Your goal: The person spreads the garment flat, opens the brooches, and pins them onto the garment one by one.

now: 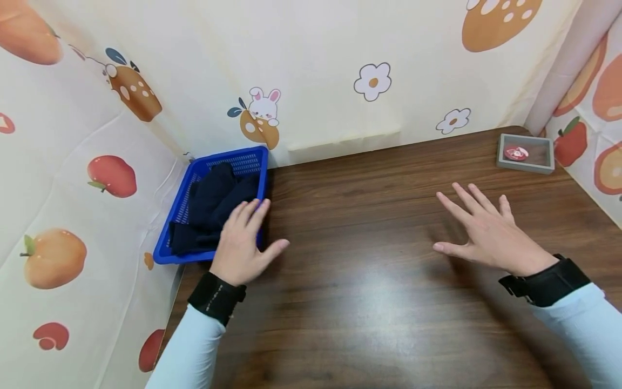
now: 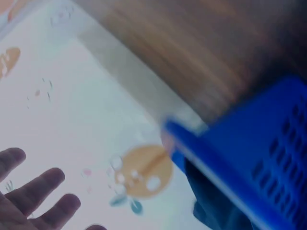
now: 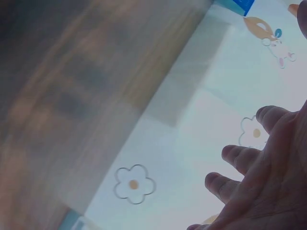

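My left hand (image 1: 243,243) hovers at the near right corner of a blue plastic basket (image 1: 264,178), fingers spread and holding nothing. Dark navy folded cloth (image 1: 214,197) lies inside the basket, partly covered by the hand in the head view. In the left wrist view the basket's rim (image 2: 225,179) runs at the right, apart from the fingertips (image 2: 64,203). Over the right half of the table, my right hand (image 1: 491,237) is held with fingers spread and nothing in it. Its fingers (image 3: 240,158) show against the patterned curtain in the right wrist view.
The brown wood-grain table (image 1: 359,227) spans the space between the hands. A small grey tray (image 1: 526,168) with a red and white item (image 1: 516,153) stands at the back right corner. A fruit-and-rabbit patterned curtain (image 1: 320,81) borders the back and both sides.
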Available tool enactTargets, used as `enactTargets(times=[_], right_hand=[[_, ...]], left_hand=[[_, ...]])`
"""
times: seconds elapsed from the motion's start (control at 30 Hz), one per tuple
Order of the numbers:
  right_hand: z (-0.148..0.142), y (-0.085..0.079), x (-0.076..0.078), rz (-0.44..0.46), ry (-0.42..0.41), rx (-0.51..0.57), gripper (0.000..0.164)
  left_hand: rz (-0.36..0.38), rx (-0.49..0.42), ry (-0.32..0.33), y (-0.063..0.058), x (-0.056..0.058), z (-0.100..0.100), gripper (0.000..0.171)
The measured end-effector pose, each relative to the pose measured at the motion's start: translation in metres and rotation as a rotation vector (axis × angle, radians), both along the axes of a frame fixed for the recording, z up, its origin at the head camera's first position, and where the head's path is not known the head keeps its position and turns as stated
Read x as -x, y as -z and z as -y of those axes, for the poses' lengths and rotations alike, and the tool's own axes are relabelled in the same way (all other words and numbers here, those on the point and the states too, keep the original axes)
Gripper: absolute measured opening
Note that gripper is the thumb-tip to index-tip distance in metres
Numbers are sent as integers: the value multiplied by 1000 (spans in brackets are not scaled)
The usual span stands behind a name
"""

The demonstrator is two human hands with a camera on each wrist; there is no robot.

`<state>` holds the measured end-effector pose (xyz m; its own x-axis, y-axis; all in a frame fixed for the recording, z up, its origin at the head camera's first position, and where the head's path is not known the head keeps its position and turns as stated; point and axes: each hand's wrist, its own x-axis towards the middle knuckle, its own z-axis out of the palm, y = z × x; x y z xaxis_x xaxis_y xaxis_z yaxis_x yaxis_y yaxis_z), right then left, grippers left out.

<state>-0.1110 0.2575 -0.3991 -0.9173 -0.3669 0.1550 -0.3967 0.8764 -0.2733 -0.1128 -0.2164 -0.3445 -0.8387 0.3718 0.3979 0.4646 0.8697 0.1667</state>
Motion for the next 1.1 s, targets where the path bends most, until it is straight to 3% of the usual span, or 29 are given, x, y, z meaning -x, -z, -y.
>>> enactTargets(times=[0.23, 0.5, 0.8, 0.97, 1.1], right_hand=[[22, -21, 11, -9, -47, 0, 101], [50, -39, 20, -75, -126, 7, 100], [88, -49, 34, -69, -229, 61, 100], [114, -59, 46, -97, -309, 146, 101], [132, -67, 53, -72, -347, 155, 100]], left_hand=[[76, -15, -245, -17, 24, 41, 87], [344, 26, -504, -25, 56, 75, 99], [576, 30, -631, -23, 97, 108, 116], [689, 20, -665, -14, 117, 120, 128], [781, 4, -682, -3, 128, 126, 135]])
